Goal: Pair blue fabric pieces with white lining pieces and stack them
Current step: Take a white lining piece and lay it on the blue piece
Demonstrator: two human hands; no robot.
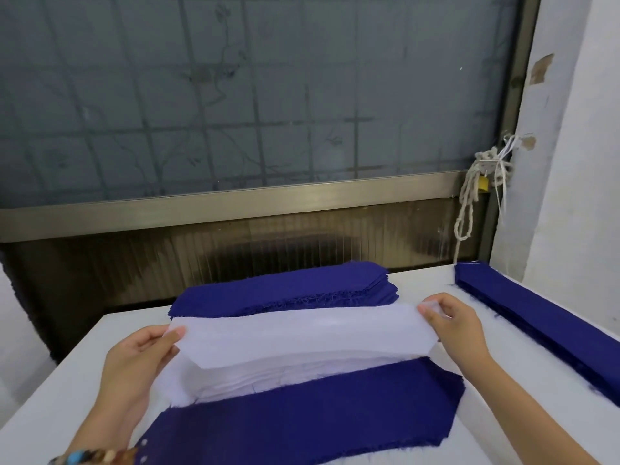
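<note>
A long white lining piece (302,333) is stretched between both hands, lifted just above a pile of white lining pieces (241,377). My left hand (141,357) pinches its left end. My right hand (451,322) pinches its right end. Nearest me lies a blue fabric piece (302,417), flat on the table. Behind the lining sits a thick stack of blue fabric pieces (285,290) with frayed edges.
The white table (523,404) carries another long stack of blue pieces (543,323) along its right side. A frosted window with a metal frame (235,203) stands behind the table, a knotted rope (469,196) hangs at its right, and a white wall is on the right.
</note>
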